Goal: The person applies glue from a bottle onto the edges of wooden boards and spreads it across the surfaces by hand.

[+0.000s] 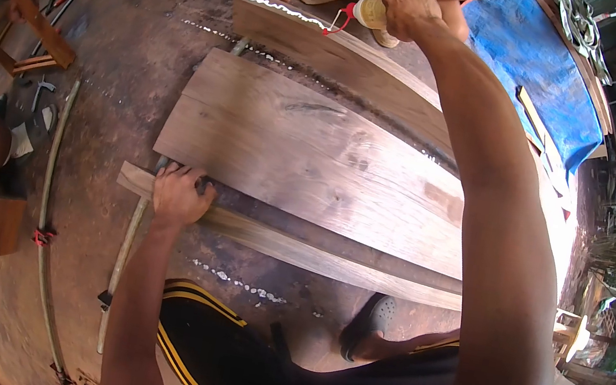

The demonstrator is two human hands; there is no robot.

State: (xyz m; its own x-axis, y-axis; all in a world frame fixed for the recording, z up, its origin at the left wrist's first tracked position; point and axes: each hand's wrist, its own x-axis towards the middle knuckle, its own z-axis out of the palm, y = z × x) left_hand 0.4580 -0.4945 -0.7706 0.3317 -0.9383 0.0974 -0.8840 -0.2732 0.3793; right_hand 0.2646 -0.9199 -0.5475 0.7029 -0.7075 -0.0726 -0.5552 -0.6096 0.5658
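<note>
Wide board (pixel 315 152), one, flat, long axis left to right; beyond, parallel, one far board (pixel 332 56) on edge; nearer, one narrow strip (pixel 329 262). Left hand (pixel 182 193) atop strip's left end, fingers slightly parted, grip unclear. Right hand (pixel 412 13), closer to far board, wrapped round one glue bottle (pixel 371 12); red cap (pixel 347 10) left of fingers, beside one white bead (pixel 287 9) along the upper edge.

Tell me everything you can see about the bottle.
The bottle is pale yellowish, apparently plastic, with a red cap and a thin red strip hanging from it. The right hand grips its rear end, holding it tilted, cap end near the edge of the far board, which bears a white bead. Any lettering is unreadable.
</note>
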